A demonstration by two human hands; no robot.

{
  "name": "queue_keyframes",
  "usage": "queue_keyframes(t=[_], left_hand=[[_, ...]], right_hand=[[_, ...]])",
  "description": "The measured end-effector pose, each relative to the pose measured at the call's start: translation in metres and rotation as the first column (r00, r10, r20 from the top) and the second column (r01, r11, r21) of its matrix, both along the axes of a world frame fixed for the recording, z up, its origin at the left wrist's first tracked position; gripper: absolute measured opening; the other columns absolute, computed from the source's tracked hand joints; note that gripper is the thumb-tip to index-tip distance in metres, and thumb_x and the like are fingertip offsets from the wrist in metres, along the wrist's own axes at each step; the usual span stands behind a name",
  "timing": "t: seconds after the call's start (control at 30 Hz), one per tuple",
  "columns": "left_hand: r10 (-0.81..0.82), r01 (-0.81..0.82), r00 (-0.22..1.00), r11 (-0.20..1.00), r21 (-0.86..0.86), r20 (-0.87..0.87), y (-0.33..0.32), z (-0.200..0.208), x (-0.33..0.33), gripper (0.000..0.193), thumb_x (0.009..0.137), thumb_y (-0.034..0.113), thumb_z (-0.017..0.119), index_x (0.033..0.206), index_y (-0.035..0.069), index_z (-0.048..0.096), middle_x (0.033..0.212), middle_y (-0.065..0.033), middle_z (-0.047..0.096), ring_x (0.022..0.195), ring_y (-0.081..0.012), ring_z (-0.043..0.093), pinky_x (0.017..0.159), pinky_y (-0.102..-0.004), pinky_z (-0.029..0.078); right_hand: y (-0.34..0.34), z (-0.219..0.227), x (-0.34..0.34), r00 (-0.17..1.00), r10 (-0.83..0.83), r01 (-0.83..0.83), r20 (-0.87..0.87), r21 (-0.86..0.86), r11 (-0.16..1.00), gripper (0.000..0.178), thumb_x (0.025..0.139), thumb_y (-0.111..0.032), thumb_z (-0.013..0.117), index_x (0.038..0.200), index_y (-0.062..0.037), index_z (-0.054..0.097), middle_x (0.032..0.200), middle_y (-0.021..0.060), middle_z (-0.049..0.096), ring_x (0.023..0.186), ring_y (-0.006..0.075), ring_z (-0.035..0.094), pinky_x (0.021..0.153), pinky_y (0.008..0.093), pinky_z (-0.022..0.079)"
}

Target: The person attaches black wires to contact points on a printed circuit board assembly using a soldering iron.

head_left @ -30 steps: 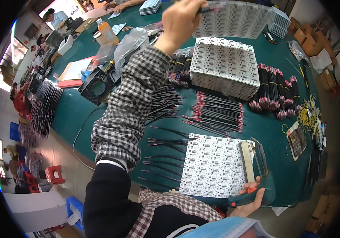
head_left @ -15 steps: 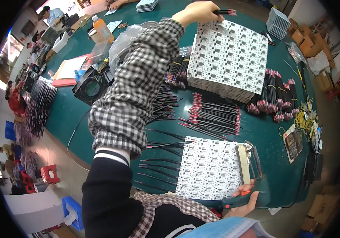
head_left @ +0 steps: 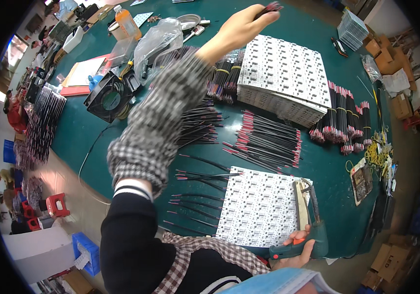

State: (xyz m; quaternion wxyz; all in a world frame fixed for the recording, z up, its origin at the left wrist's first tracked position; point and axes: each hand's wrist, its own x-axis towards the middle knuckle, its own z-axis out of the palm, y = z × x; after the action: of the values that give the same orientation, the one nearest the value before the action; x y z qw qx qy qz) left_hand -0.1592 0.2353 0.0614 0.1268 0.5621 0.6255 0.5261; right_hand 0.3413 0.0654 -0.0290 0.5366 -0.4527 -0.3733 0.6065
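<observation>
Stretched out to the far side of the bench, my left hand is closed on some short black wires with red ends, blurred by motion. My right hand grips a green soldering gun with a red trigger, its tip end pointing away over the right edge of a white circuit board sheet. Several black wires stick out from that sheet's left edge. Beyond it lies a row of loose red-tipped wires, and behind that rises a tall stack of white board sheets.
Banded wire bundles lie right of the stack, more wires to its left. A black fan, clear plastic bag and orange drink bottle stand at left. Yellow ties and a dirty pad sit at right.
My left hand has moved slightly left, carrying the wires, and the view has shifted a little. The right hand still holds the soldering gun in nearly the same place.
</observation>
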Motion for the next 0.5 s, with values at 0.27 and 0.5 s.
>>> queue_keyframes(t=[0.27, 0.5], left_hand=[[-0.052, -0.052, 0.868, 0.980, 0.195, 0.495, -0.215, -0.106, 0.139, 0.011, 0.102, 0.007, 0.048, 0.107, 0.003, 0.058, 0.076, 0.0037, 0.048, 0.062, -0.0035, 0.041, 0.055, -0.0190, 0.034], [0.118, -0.163, 0.914, 0.983, 0.086, 0.387, -0.226, -0.085, 0.139, 0.024, 0.106, 0.015, 0.042, 0.120, -0.002, 0.052, 0.069, 0.0012, 0.046, 0.055, -0.0046, 0.041, 0.048, -0.0198, 0.033]], right_hand=[[-0.010, 0.004, -0.006, 0.997, 0.068, -0.066, 0.043, -0.044, 0.997, 0.056, 0.099, -0.036, 0.049, 0.126, 0.0127, 0.050, 0.087, 0.0125, 0.060, 0.073, 0.0215, 0.062, 0.051, 0.0275, 0.057], [-0.020, 0.017, -0.009, 0.962, 0.259, -0.266, 0.087, 0.079, 0.961, 0.058, 0.096, -0.036, 0.053, 0.129, 0.0116, 0.050, 0.091, 0.0139, 0.059, 0.075, 0.0229, 0.062, 0.059, 0.0297, 0.057]])
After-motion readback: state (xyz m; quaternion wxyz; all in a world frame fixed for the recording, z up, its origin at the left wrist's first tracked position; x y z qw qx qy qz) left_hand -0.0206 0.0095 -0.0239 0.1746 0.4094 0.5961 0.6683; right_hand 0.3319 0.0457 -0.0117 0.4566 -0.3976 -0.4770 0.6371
